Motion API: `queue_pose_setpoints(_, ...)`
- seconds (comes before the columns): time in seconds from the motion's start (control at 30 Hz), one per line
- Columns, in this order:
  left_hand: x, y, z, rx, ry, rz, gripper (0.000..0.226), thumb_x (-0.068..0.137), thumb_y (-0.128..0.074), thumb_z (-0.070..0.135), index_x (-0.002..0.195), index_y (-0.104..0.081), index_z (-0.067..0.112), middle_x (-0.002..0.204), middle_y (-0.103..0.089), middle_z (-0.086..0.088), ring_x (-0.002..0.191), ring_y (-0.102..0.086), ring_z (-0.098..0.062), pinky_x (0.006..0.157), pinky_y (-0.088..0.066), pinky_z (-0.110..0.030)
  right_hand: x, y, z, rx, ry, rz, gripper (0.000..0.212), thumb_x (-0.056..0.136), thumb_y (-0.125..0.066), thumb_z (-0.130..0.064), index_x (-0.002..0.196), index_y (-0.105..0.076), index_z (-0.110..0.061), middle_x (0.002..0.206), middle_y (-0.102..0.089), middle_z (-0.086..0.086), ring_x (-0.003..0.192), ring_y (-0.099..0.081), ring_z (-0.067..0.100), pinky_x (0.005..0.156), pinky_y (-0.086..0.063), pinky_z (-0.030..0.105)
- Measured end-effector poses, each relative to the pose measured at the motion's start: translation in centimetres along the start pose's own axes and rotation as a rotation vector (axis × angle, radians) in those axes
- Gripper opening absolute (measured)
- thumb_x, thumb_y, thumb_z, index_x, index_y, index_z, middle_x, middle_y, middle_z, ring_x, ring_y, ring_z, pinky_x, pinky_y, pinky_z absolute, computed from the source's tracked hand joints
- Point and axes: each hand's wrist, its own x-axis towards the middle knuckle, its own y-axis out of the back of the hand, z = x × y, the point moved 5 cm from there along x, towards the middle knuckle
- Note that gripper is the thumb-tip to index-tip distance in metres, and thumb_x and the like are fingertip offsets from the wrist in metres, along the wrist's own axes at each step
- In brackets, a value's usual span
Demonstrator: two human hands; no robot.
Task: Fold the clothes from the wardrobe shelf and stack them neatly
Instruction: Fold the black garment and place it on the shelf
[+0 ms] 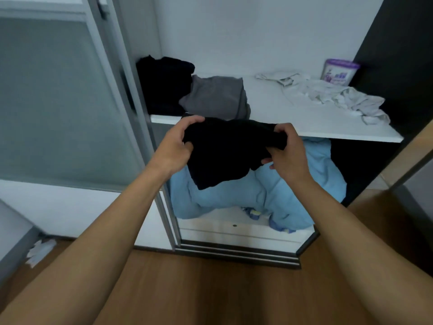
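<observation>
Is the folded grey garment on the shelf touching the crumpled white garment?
Apart. The head view shows bare white shelf between the folded grey garment and the crumpled white garment.

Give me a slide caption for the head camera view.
Left hand and right hand hold a black garment before the wardrobe shelf.

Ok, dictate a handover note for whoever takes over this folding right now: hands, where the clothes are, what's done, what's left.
Left hand and right hand: each grips an upper corner of the black garment, held in the air in front of the shelf, not yet folded.
Done: a folded grey garment lies at the shelf's left, beside a dark pile that looks folded.
Left: fold and stack the black garment, then the crumpled pale garment on the shelf's right, near the purple tub.
</observation>
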Motion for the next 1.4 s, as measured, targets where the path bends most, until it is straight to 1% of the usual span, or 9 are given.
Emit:
queue_pose_setpoints(0.27,3.6,1.4,-0.1,-0.152,0.019,0.017,0.054,0.099,-0.042,-0.006,0.104,-0.057,0.045,0.097,-0.058,0.024,0.083,-0.065,-0.004,0.052,-0.060,-0.032,2.9,-0.8,-2.7,0.337,0.061,-0.006,0.040,0.082,-0.063,0.010,0.093,-0.053,-0.026,0.100,-0.056,-0.013,0.101,-0.053,0.015,0.097,-0.050,0.059)
queue_pose_setpoints(0.43,8.6,2.2,1.6,-0.642,0.015,0.152,0.050,0.080,-0.035,-0.016,0.095,-0.066,0.020,0.109,-0.059,-0.006,0.104,-0.062,-0.024,0.080,-0.057,-0.037,7.8,-1.2,-5.4,0.383,0.193,0.055,0.041,0.075,-0.064,0.016,0.095,-0.051,-0.018,0.115,-0.058,0.004,0.109,-0.055,0.019,0.108,-0.043,0.054)
queue_pose_setpoints(0.6,16.0,5.2,4.4,-0.747,-0.173,0.273,0.035,0.076,-0.038,0.001,0.086,-0.070,0.012,0.097,-0.064,-0.004,0.098,-0.060,-0.023,0.077,-0.053,-0.037,15.4,-2.4,-7.8,0.394,0.370,0.106,0.041,0.074,-0.065,0.010,0.094,-0.050,-0.023,0.117,-0.060,0.004,0.111,-0.058,0.012,0.107,-0.045,0.048)
queue_pose_setpoints(0.8,22.8,5.8,-1.1,-0.205,0.029,0.418,0.024,0.087,-0.055,0.015,0.073,-0.072,0.025,0.082,-0.069,0.012,0.087,-0.063,-0.006,0.077,-0.049,-0.026,24.5,-6.4,-1.8,0.017,0.467,-0.025,0.042,0.072,-0.052,0.024,0.099,-0.054,-0.009,0.120,-0.055,0.006,0.126,-0.051,0.025,0.110,-0.039,0.049)
queue_pose_setpoints(0.93,24.8,4.2,-9.4,0.165,0.583,0.239,0.023,0.088,-0.069,0.035,0.099,-0.071,0.014,0.087,-0.066,0.006,0.089,-0.064,-0.012,0.061,-0.041,-0.021,27.5,-8.6,7.2,-0.031,-0.181,-0.313,0.045,0.078,-0.045,0.011,0.069,-0.072,-0.023,0.096,-0.068,0.005,0.091,-0.065,0.022,0.087,-0.054,0.038)
queue_pose_setpoints(1.03,27.6,4.5,-10.6,0.223,0.530,0.373,0.053,0.077,-0.075,0.054,0.111,-0.055,0.019,0.094,-0.059,0.008,0.082,-0.057,-0.008,0.066,-0.042,-0.024,29.9,-9.2,8.1,0.150,-0.330,-0.216,0.015,0.079,-0.060,-0.027,0.078,-0.074,-0.023,0.091,-0.072,0.003,0.085,-0.068,0.020,0.078,-0.056,0.039)
queue_pose_setpoints(1.13,30.3,3.3,-11.6,0.312,0.454,0.340,0.067,0.079,-0.077,0.046,0.132,-0.042,0.023,0.109,-0.055,0.005,0.097,-0.059,-0.017,0.089,-0.050,-0.033,31.8,-11.0,7.2,-0.028,-0.198,-0.198,0.044,0.077,-0.065,-0.057,0.100,-0.062,-0.020,0.093,-0.065,-0.004,0.083,-0.062,0.014,0.071,-0.050,0.032)
queue_pose_setpoints(1.23,31.6,2.7,-12.4,0.381,0.378,0.361,0.057,0.087,-0.073,0.034,0.135,-0.044,0.023,0.119,-0.055,0.003,0.108,-0.056,-0.017,0.097,-0.046,-0.028,32.8,-12.1,7.0,-0.223,-0.114,-0.180,0.033,0.086,-0.069,-0.041,0.106,-0.066,-0.015,0.102,-0.068,0.000,0.094,-0.064,0.020,0.087,-0.054,0.041)
queue_pose_setpoints(1.4,34.0,3.4,-10.9,0.224,0.139,0.507,0.040,0.089,-0.069,0.023,0.123,-0.050,0.029,0.105,-0.052,0.024,0.093,-0.053,0.017,0.072,-0.034,0.006,35.1,-10.7,6.2,-0.154,-0.032,0.009,0.011,0.086,-0.066,-0.029,0.092,-0.067,-0.020,0.089,-0.068,-0.003,0.088,-0.065,0.019,0.085,-0.055,0.042)
